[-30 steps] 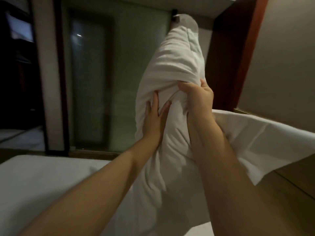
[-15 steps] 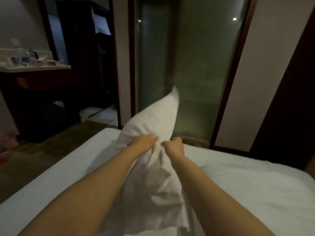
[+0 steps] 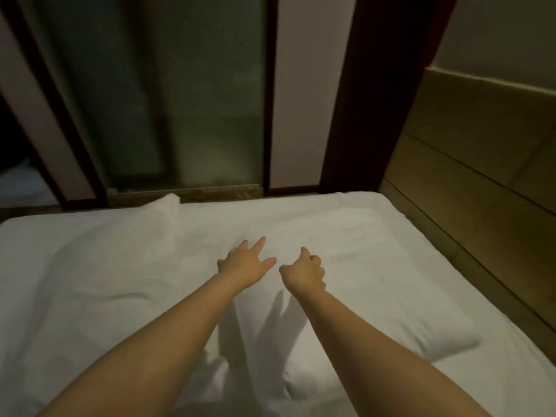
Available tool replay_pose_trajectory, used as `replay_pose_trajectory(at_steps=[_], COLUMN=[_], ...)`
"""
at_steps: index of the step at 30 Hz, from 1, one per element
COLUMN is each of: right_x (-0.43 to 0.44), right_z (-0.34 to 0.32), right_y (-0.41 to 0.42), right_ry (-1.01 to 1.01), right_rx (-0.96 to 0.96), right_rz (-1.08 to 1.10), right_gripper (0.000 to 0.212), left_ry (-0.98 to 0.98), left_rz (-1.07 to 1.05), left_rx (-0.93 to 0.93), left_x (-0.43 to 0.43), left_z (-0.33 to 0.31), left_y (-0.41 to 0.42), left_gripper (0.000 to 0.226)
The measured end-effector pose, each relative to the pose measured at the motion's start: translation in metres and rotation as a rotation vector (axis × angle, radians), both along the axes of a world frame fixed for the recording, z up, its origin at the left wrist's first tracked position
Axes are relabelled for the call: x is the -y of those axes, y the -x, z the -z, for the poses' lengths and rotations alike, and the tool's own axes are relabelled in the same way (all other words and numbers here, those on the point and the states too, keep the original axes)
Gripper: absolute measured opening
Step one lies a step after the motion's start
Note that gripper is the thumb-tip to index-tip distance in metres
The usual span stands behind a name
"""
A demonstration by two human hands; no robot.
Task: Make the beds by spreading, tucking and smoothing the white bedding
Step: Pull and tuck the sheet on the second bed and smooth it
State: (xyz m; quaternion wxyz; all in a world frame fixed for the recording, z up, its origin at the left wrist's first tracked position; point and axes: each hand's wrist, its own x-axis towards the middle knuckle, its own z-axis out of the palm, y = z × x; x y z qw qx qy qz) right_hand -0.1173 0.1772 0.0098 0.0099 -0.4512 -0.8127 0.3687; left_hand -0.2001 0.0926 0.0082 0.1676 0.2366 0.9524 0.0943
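A white pillow (image 3: 382, 284) lies flat on the white bed sheet (image 3: 36, 341), its near right corner toward the headboard side. Both my bare arms reach out over it. My left hand (image 3: 245, 263) is just above the pillow with its fingers spread and straight, holding nothing. My right hand (image 3: 304, 273) hovers beside it with fingers loosely curled and nothing in them. To the left, a second white bulge of bedding (image 3: 120, 260) lies on the sheet, with a raised corner (image 3: 168, 203) at the bed's far edge.
A padded wooden headboard (image 3: 481, 182) runs along the right side of the bed. Beyond the far edge stand a frosted glass door (image 3: 180, 100), a pale wall panel (image 3: 301, 100) and a dark wooden post (image 3: 376, 85).
The pillow, held upright in both hands before, now lies flat on the bed. Both hands have let go of it and my view has tilted down toward the mattress.
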Motion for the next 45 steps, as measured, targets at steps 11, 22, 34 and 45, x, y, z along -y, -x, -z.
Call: replay_pose_trajectory(at_steps=[11,22,34,45], right_x=[-0.23,-0.398,-0.415,-0.401], right_z=[0.062,0.192,0.299,0.34], right_y=[-0.096,-0.141,-0.135,-0.131], right_ry=[0.031,0.613,0.759,0.835], right_rx=[0.017,0.225,0.247,0.162], right_rz=[0.102,0.042,0.149,0.185], right_gripper=[0.072,0.132,0.151,0.113], left_ry=[0.08,0.73,1.224,1.324], left_rz=[0.326,0.86,1.396,1.454], left_rx=[-0.017,-0.056,-0.17,0.013], left_x=[-0.246,-0.456,-0.527,-0.538], left_z=[0.04,0.107,0.235,0.279], left_y=[-0.085,-0.095,-0.083,-0.089], left_gripper=[0.061,0.091,0.134,0.135])
